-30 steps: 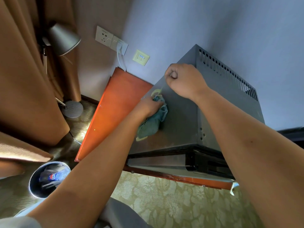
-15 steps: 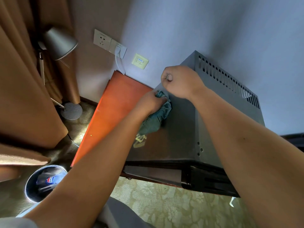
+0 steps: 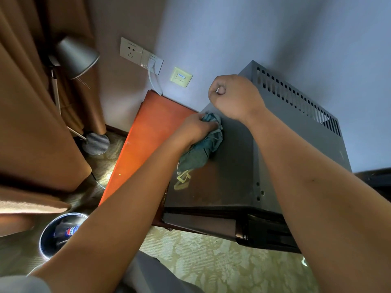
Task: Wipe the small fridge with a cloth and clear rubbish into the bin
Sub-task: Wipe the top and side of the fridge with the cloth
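Two bare forearms reach forward from the bottom of the view, crossing over pale green carpet (image 3: 211, 259) with a raised floral pattern. Lower left on that carpet: a round metal bin (image 3: 47, 246), shiny rim, holding a crumpled blue bottle (image 3: 67, 230) with a red, white and blue label.

Left hand (image 3: 195, 127): grip closed around a bunched teal cloth (image 3: 201, 153), soft and creased, pressed against the flat grey side panel of the small fridge (image 3: 237, 166). The cloth's loose end hangs toward the viewer; a pale yellow loop tag (image 3: 183, 177) at its hem lies on the panel. Panel is smooth sheet metal, faintly smudged near the front edge, with small screw heads along the seam.

Right hand (image 3: 234, 96): grip closed in a fist, holding nothing visible, knuckles over the fridge's far upper corner; contact with the metal cannot be told.

Fridge is box-shaped, matte grey, with a row of narrow vent slots (image 3: 296, 100) along its far top edge. It sits on a glossy orange-brown wooden worktop (image 3: 148, 134), against the wall.

Beyond: a matte bluish wall (image 3: 254, 28) carrying a white double socket (image 3: 140, 55) with a white plug and cable, and a small cream data plate (image 3: 181, 77). Far left: a grey conical lamp shade (image 3: 76, 57) on a thin stem, its ribbed round base (image 3: 96, 143) on the floor, beside folds of tan curtain (image 3: 27, 102).
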{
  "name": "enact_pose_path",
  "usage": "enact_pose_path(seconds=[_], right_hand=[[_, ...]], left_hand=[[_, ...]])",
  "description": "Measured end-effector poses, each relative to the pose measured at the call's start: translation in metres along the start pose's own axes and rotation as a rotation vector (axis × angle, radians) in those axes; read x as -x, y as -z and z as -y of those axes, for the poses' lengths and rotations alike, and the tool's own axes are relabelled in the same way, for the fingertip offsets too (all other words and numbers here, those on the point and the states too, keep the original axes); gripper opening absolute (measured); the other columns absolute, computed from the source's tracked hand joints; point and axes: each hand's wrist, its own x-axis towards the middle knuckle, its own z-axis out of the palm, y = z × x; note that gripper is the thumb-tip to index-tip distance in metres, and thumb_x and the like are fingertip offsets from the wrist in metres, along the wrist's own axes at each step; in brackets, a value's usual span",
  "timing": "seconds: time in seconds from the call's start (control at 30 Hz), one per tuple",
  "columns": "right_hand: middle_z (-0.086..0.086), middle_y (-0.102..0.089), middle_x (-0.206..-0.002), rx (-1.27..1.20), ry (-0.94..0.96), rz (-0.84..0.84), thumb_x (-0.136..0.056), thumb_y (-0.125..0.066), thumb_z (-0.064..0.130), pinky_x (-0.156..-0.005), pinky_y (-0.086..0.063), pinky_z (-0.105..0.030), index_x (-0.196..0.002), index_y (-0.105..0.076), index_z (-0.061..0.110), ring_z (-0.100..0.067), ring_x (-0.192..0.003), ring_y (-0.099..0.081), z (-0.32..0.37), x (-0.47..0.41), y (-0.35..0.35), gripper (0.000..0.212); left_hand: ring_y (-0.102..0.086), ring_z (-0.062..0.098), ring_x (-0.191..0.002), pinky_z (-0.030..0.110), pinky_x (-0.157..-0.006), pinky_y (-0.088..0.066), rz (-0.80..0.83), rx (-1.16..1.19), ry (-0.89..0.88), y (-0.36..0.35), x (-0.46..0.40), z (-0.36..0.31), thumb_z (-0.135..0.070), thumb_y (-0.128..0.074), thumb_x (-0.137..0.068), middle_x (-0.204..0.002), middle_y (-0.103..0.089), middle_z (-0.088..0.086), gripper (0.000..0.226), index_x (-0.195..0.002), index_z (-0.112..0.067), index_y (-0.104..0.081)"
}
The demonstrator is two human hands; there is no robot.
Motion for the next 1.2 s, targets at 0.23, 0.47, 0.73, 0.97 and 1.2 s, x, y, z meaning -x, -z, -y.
enact_pose_path(seconds=[0.23,0.47,0.73,0.97,1.2], right_hand=[[0.016,-0.057,-0.074,-0.01,-0.017,-0.035,-0.086,-0.05,0.026,-0.07,-0.054,-0.03,-0.091,-0.069,0.028,-0.01,-0.076,-0.059,0.0,0.0,0.001,0.02],[0.014,-0.057,-0.067,-0.07,-0.027,-0.074,-0.085,-0.053,0.026,-0.069,-0.055,-0.032,-0.086,-0.069,0.027,-0.008,-0.067,-0.056,-0.001,0.003,0.001,0.016],[0.016,-0.059,-0.071,-0.1,-0.026,-0.103,-0.085,-0.053,0.026,-0.069,-0.054,-0.029,-0.085,-0.069,0.028,-0.011,-0.074,-0.061,-0.002,0.0,-0.001,0.016],[0.016,-0.061,-0.073,-0.161,-0.008,-0.133,-0.083,-0.052,0.025,-0.072,-0.056,-0.03,-0.083,-0.069,0.026,-0.01,-0.075,-0.062,-0.005,0.004,0.001,0.016],[0.012,-0.067,-0.079,-0.134,0.025,-0.103,-0.081,-0.05,0.023,-0.072,-0.057,-0.033,-0.085,-0.068,0.024,-0.013,-0.078,-0.063,-0.005,0.004,0.001,0.019]], left_hand=[[-0.06,0.034,-0.118,0.04,-0.097,-0.049,0.012,-0.663,0.151,-0.01,-0.006,0.052,-0.051,-0.043,-0.1,-0.136,-0.062,0.012,0.052,-0.139,-0.021,-0.056],[-0.07,0.019,-0.09,0.031,-0.077,-0.054,-0.005,-0.136,-0.095,0.0,0.008,-0.011,-0.04,-0.066,-0.092,-0.098,-0.074,0.001,0.022,-0.102,-0.02,-0.072],[-0.062,0.031,-0.113,0.04,-0.095,-0.049,-0.118,-0.452,0.046,-0.017,-0.003,0.026,-0.05,-0.048,-0.099,-0.128,-0.066,0.007,0.048,-0.135,-0.02,-0.058],[-0.072,0.02,-0.087,0.033,-0.083,-0.057,-0.068,-0.155,-0.025,-0.008,0.022,-0.011,-0.048,-0.069,-0.084,-0.097,-0.076,0.001,0.037,-0.105,-0.018,-0.073],[-0.069,0.024,-0.085,0.038,-0.076,-0.055,-0.305,-0.165,-0.129,-0.031,0.013,-0.008,-0.05,-0.058,-0.093,-0.089,-0.074,0.001,0.032,-0.093,-0.018,-0.066]])
